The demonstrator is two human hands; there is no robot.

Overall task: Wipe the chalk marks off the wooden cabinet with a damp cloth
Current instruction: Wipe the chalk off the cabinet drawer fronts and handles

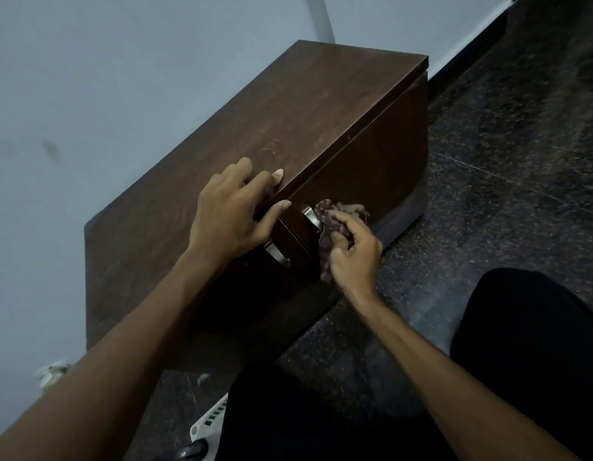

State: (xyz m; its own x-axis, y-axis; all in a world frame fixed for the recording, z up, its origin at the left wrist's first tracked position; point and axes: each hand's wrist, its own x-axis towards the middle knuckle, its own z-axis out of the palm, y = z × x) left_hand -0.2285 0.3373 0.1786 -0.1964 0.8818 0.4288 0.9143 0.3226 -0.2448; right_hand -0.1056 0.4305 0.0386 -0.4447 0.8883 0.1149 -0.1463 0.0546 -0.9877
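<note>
Pressing a crumpled, patterned cloth [327, 217] against the front face of the dark wooden cabinet [321, 111], the right hand [351, 257] has its fingers curled round the bunched fabric, with a loose end hanging below the palm. The cloth sits just beside a metal handle [311, 218] and seems to touch it; a second handle [277, 255] lies lower on the same front, partly under the left wrist. The left hand [228, 214] rests released on the front edge of the cabinet's top, fingers loosely spread on the wood and thumb lying along the lip, clasping nothing. Faint pale chalk marks [270, 144] show on the top, beyond the left fingertips and well apart from the cloth. The cabinet stands on a dark speckled floor [504, 161] with its back against a pale wall [89, 78]. The person's legs in black trousers [537, 344] fill the lower right, and part of a white slotted object [210, 424] lies on the floor at the bottom edge.
</note>
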